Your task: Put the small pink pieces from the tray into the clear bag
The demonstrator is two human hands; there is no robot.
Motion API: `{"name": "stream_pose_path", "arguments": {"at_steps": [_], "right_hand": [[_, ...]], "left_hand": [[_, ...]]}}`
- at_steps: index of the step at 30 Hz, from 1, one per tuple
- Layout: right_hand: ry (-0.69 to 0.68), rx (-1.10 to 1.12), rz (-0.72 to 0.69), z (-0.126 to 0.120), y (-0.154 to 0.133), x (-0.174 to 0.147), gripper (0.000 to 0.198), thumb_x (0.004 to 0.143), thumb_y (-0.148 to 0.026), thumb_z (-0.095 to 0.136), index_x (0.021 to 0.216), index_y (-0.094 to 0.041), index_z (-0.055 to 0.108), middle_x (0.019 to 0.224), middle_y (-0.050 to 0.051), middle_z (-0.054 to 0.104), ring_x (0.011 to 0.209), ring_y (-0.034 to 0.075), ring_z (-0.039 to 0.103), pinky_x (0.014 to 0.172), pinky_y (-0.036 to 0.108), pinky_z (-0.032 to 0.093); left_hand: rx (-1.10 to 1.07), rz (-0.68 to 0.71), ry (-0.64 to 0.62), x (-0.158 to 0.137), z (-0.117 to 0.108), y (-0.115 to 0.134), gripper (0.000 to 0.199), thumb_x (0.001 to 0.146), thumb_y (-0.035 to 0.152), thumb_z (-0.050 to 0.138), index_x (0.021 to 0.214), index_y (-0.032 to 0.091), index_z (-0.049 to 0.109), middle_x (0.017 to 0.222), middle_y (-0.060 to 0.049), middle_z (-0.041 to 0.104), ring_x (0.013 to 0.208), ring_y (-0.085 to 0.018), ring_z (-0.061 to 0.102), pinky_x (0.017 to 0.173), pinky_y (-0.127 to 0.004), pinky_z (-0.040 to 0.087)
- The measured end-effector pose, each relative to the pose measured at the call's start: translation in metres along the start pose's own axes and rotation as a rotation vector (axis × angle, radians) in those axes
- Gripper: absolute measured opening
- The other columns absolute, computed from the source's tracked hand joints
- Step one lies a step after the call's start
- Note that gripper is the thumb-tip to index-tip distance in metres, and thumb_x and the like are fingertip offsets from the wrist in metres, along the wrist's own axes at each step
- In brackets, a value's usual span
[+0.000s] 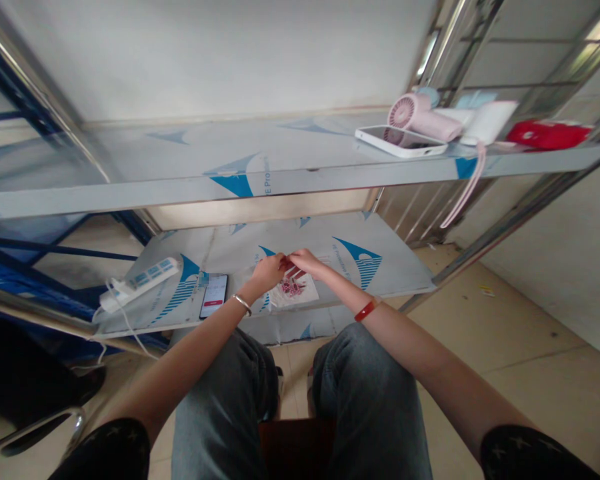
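Observation:
My left hand and my right hand meet over the lower shelf, fingertips pinched close together. Something small and dark red seems to be between them, too small to make out. Right below my hands, a clear plastic bag lies flat on the shelf, with small red and pink pieces in or on it. Left of my left hand lies a phone with its screen lit.
The lower shelf carries a white power strip with a cable at its left end. An upper shelf crosses in front, holding a pink handheld fan, a white-edged phone or tablet and a red pouch. A pink strap hangs down.

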State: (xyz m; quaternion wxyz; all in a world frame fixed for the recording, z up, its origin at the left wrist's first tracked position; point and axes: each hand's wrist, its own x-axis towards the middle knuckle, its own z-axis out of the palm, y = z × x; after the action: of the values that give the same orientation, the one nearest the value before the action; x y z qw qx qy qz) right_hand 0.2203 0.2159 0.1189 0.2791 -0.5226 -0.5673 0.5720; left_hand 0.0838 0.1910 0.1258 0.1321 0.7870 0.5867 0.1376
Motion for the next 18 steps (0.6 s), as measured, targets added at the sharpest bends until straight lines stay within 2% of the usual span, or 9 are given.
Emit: {"name": "stream_pose_path", "arguments": {"at_steps": [4, 8, 13, 18], "right_hand": [[-0.029, -0.003, 0.04, -0.002, 0.004, 0.001, 0.022, 0.09, -0.018, 0.046, 0.081, -0.01, 0.064, 0.077, 0.011, 0.072, 0.053, 0.014, 0.065, 0.049, 0.021, 0.052], [-0.032, -0.011, 0.034, -0.003, 0.006, 0.002, 0.023, 0.091, -0.022, 0.046, 0.084, -0.011, 0.065, 0.082, 0.011, 0.072, 0.054, 0.013, 0.066, 0.05, 0.021, 0.052], [-0.021, -0.035, 0.023, -0.001, 0.004, 0.0, 0.021, 0.09, -0.022, 0.048, 0.086, -0.011, 0.065, 0.094, 0.013, 0.071, 0.054, 0.013, 0.065, 0.048, 0.02, 0.05], [-0.065, -0.033, 0.012, -0.002, 0.007, 0.001, 0.026, 0.093, -0.028, 0.046, 0.089, -0.011, 0.065, 0.097, 0.013, 0.071, 0.054, 0.012, 0.065, 0.046, 0.02, 0.05]], "left_hand": [[-0.135, 0.059, -0.01, 0.004, 0.0, -0.009, 0.028, 0.084, 0.013, 0.046, 0.098, 0.015, 0.07, 0.097, -0.008, 0.073, 0.087, -0.017, 0.067, 0.079, -0.024, 0.048], [-0.195, 0.049, -0.011, 0.006, -0.003, -0.013, 0.029, 0.082, 0.013, 0.048, 0.097, 0.016, 0.073, 0.097, -0.006, 0.074, 0.087, -0.016, 0.067, 0.079, -0.023, 0.048], [-0.186, 0.022, -0.007, 0.007, -0.003, -0.017, 0.029, 0.08, 0.01, 0.047, 0.09, 0.014, 0.075, 0.089, -0.007, 0.074, 0.082, -0.017, 0.067, 0.074, -0.024, 0.047], [-0.143, 0.007, 0.027, 0.007, -0.001, -0.018, 0.026, 0.082, 0.016, 0.048, 0.089, 0.014, 0.074, 0.086, -0.007, 0.074, 0.078, -0.017, 0.066, 0.071, -0.023, 0.046]]}}
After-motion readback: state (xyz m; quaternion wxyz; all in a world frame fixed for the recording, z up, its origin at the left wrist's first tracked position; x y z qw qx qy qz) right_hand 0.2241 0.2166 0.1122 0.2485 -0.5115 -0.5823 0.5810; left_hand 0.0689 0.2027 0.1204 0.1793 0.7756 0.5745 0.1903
